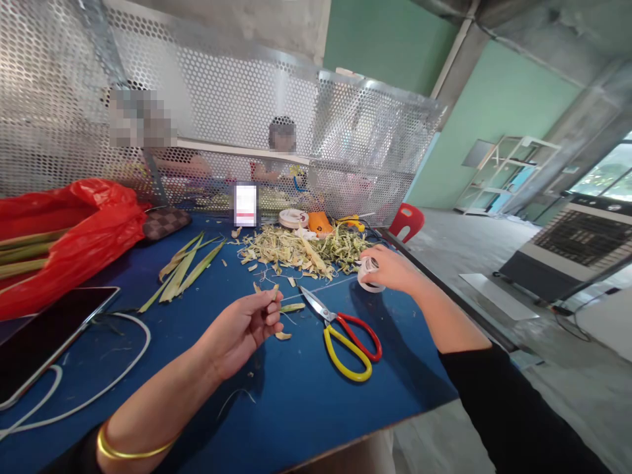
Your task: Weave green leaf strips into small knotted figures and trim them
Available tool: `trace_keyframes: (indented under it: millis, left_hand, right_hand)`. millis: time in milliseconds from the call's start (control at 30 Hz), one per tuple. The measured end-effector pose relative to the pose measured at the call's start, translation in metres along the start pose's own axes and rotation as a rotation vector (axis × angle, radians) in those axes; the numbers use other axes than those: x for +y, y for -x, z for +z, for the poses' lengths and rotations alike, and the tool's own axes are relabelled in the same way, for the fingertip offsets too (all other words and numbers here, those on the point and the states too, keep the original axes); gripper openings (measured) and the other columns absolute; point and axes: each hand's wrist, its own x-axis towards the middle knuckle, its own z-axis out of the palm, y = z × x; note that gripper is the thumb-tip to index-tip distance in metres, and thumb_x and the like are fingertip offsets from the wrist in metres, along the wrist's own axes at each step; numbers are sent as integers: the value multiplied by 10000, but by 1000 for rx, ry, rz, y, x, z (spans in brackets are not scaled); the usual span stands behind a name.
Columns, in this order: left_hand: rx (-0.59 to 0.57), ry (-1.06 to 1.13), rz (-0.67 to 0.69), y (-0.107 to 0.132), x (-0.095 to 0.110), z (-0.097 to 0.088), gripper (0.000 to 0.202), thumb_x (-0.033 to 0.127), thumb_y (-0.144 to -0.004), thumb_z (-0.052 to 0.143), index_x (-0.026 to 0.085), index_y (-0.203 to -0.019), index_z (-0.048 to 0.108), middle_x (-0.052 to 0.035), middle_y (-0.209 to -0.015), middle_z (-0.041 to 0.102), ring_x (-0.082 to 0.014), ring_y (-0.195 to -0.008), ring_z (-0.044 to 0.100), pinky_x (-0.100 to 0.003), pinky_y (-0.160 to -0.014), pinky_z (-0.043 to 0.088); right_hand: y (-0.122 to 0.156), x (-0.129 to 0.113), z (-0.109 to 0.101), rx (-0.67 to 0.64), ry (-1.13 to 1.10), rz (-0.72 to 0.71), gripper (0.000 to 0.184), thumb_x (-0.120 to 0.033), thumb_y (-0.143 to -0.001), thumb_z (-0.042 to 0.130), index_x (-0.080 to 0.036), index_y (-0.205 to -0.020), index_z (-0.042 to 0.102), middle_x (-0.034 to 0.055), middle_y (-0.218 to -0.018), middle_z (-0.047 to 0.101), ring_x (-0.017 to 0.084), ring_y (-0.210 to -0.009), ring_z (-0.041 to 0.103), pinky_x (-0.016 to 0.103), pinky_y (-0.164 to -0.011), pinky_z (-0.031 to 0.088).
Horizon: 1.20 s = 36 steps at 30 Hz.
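Head view: left hand (257, 319) pinches a pale scrap (275, 289); at its two o'clock, right hand (390, 264) grips a white roll (367, 278); scissors (329, 317) lie on the bench (301, 408) at three.

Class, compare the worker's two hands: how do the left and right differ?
The left hand pinches a small plant piece; the right hand grips a white roll. The left hand shows its palm side, the right hand its back. The left hand's arm wears a gold bangle; the right hand's shows none. Both hands are ungloved.

A white shelf (516, 162) (open-framed) stands by a green wall (523, 99).
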Motion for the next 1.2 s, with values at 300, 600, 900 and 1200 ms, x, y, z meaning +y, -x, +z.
trace_keyframes:
  millis: [300,600,900,1200]
  left_hand:
    - [67,12,29,8,17,-5,107,103,-846,530,93,-767,601,26,-649,420,-43,-498,424,-191,-515,517]
    - [20,-4,4,8,10,-6,76,115,-838,548,99,-796,609,21,-665,425,-47,-503,427,-191,-505,513]
    - [30,-59,69,8,8,-13,65,134,-807,589,98,-792,642,23,-640,453,-55,-508,448,-183,-537,514]
    - [35,-87,121,18,6,-3,116,157,-789,586,113,-728,674,5,-616,484,-77,-497,449,-189,-523,497]
  right_hand:
    - [39,6,3,320,-57,129,441,-308,-839,525,-137,-1244,500,154,-1275,493,285,-1189,454,406,-973,346]
    - [116,-83,43,-125,22,-63,518,-154,-721,512,-114,-1237,507,126,-939,611,254,-788,612,337,-653,466]
    - [124,-54,17,-383,-548,197,659,-213,-691,614,-208,-1330,454,60,-937,682,193,-730,638,260,-610,464]
    - [143,-47,11,-449,-1330,466,412,-405,-711,700,-186,-1030,559,-65,-617,479,40,-416,395,175,-411,333]
